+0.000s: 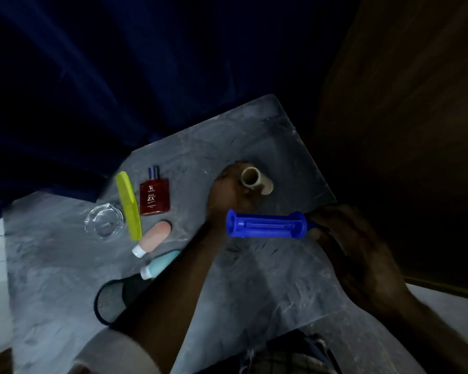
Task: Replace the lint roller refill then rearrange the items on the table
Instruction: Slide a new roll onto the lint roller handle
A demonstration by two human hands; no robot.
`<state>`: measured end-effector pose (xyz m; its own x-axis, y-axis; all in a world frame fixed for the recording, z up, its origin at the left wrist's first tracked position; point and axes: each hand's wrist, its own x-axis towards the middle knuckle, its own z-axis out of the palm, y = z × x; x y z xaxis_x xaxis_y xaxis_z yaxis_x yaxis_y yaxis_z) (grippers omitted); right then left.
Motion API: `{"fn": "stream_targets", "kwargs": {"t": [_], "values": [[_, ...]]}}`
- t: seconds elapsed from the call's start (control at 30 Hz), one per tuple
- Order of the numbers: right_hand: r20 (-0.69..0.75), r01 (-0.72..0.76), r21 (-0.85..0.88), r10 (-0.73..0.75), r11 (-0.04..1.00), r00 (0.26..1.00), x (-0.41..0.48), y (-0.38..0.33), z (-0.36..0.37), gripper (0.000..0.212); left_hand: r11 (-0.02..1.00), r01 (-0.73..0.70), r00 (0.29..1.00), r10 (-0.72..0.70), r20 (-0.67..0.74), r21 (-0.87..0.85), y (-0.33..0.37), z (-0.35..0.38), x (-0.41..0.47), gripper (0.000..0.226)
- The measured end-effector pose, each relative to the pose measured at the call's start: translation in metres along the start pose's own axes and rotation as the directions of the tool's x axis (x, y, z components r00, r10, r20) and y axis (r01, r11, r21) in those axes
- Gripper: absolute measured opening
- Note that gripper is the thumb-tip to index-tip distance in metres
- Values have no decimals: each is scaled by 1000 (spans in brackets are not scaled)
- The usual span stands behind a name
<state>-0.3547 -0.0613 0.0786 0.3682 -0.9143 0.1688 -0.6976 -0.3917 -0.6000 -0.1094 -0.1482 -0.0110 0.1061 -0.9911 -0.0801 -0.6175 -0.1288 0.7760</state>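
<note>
My right hand (343, 233) grips the handle of a blue lint roller frame (266, 224), which is bare and held level above the grey table (268, 279). Beyond it, my left hand (229, 191) is closed around a beige cardboard tube (251, 178), its open end facing me. A second pale roll end (267, 187) shows just to the right of the tube; how the two relate is unclear.
On the left of the table lie a yellow-green comb (129, 205), a red perfume bottle (154, 197), a clear glass dish (104, 224), a pink tube (153, 237), a teal tube (161, 263) and a black mesh pouch (111, 298). Dark blue curtain hangs behind.
</note>
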Motion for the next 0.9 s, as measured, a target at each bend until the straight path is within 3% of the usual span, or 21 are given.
{"fn": "stream_targets", "kwargs": {"t": [0.03,0.1,0.17,0.23,0.37,0.47,0.6,0.67,0.77,0.9], "values": [[-7,-11,5,11,1000,1000,2,1,-2,29,988,58,994,-71,-84,-146,0,-6,-6,29],[-40,-19,10,20,1000,999,7,-1,-9,30,906,111,959,-205,-196,-408,5,-31,-19,33],[-68,-4,27,6,1000,998,14,-6,-17,31,738,119,917,-338,-211,-665,15,-68,-44,27],[-87,37,31,-34,999,996,22,-17,-25,29,596,101,875,-435,-215,-796,26,-109,-75,36],[-157,143,-41,-147,989,976,36,-55,-38,26,500,35,859,-458,-230,-865,45,-173,-132,65],[-177,230,-95,-244,968,953,40,-97,-41,29,508,-47,877,-392,-279,-860,60,-205,-165,45],[-166,323,-191,-354,927,920,35,-149,-47,27,628,-157,869,-279,-408,-762,79,-243,-201,16],[-145,366,-262,-412,893,900,30,-173,-51,27,676,-203,855,-231,-465,-709,80,-259,-219,16],[-117,443,-349,-507,826,854,25,-208,-49,28,718,-178,888,-177,-424,-672,79,-268,-242,26],[-83,494,-384,-562,780,823,20,-243,-47,27,710,-184,882,-186,-434,-679,73,-277,-267,29]]}}
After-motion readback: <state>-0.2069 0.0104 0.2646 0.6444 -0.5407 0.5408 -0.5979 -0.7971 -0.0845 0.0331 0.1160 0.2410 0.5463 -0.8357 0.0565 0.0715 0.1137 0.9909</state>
